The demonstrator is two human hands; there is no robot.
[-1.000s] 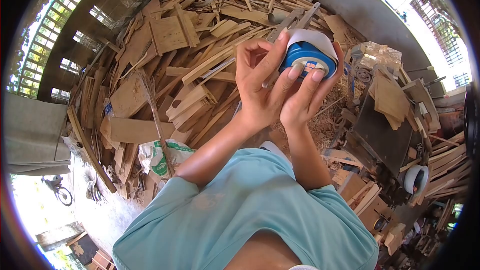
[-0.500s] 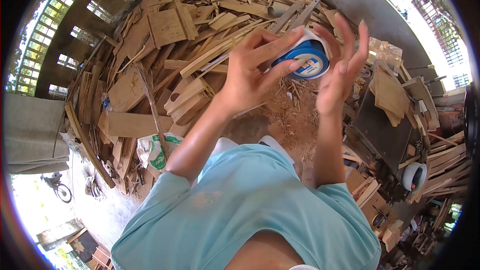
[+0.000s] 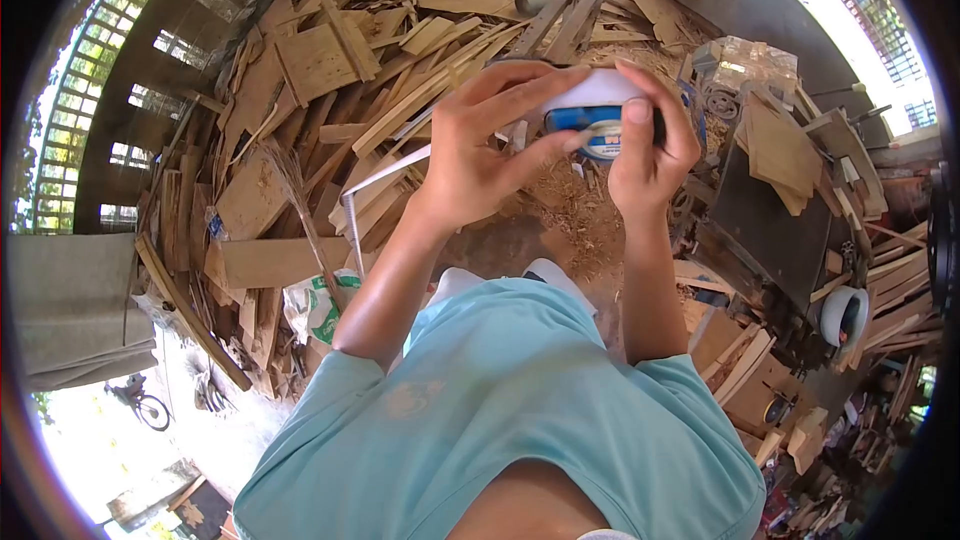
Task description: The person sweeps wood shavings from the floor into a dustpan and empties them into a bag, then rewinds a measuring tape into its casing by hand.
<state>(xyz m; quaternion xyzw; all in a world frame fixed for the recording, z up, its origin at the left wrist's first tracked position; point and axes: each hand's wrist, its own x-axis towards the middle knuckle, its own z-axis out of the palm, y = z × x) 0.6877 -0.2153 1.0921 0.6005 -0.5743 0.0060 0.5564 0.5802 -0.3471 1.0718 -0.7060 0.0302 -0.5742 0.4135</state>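
A blue tape measure point(image 3: 605, 132) with a pale round label is held up in front of me between both hands. My right hand point(image 3: 652, 145) is closed around its right side, thumb bent over the near face. My left hand point(image 3: 490, 130) pinches at its left side, the thumb reaching to the label and the fingers along the white blade. That white tape blade point(image 3: 390, 168) arches over the case, shows again left of my left wrist and bends sharply downward. The left palm and fingers hide part of the blade.
Offcuts and boards point(image 3: 330, 55) are heaped ahead and to the left. Wood shavings point(image 3: 575, 215) cover the floor ahead of my feet. On the right are a dark panel point(image 3: 770, 230), a white round container point(image 3: 845, 315) and more wood. A white-green sack point(image 3: 318, 308) lies left.
My right hand has gone from spread fingers beside the tape measure to gripping it. The case has turned, and a length of blade now shows out to the left.
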